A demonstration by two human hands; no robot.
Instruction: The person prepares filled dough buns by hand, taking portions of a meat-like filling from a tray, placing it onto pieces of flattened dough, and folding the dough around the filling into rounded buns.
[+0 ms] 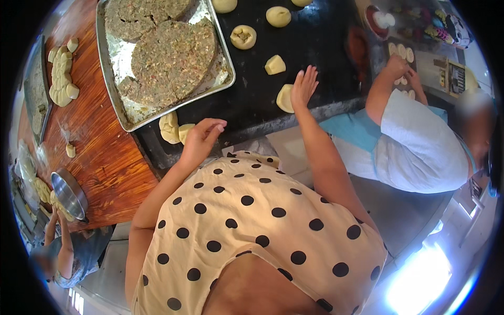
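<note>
On the black work surface (247, 94), my right hand (304, 86) lies flat with its fingers stretched out. Its thumb side and heel are against a flattened round of pale dough (284, 98). My left hand (203, 137) is held over the front edge, its thumb and fingers drawn together and nothing showing between them. Just beside it are a small dough piece (184, 131), partly hidden by the hand, and a larger lump of dough (169, 127). Farther back sit a cut dough piece (275, 64), a gathered bun with filling showing (243, 37) and a closed bun (278, 17).
A metal tray (229, 79) of mottled filling (176, 60) stands at the back left. On the wooden table (113, 173) are dough pieces (63, 79) and a steel bowl (69, 193). A co-worker (415, 142) handles small pieces at the right; another person (68, 252) works at the left.
</note>
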